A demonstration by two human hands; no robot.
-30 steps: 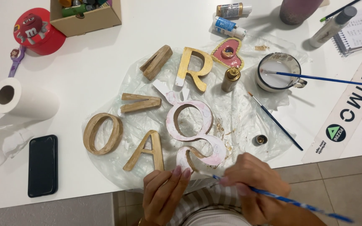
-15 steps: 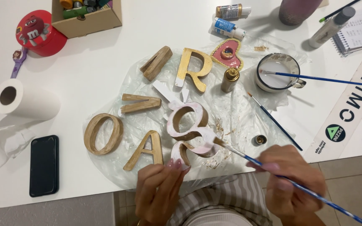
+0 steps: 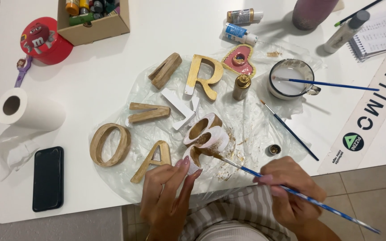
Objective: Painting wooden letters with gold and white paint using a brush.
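Left hand (image 3: 166, 196) grip closed on tilted white letter S (image 3: 204, 140), right hand (image 3: 291, 194) grip closed on blue paintbrush (image 3: 264, 176), bristles touching the letter, above plastic sheet (image 3: 255, 120) on table (image 3: 112, 71)

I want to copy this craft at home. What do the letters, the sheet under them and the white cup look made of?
The letter O looks like bare wood or fibreboard: matt tan, thick cut edges. The letter R seems the same, painted gold with a slight sheen. The sheet looks like thin clear plastic, crinkled and glossy. The cup could be enamelled metal or ceramic; it is glossy white.
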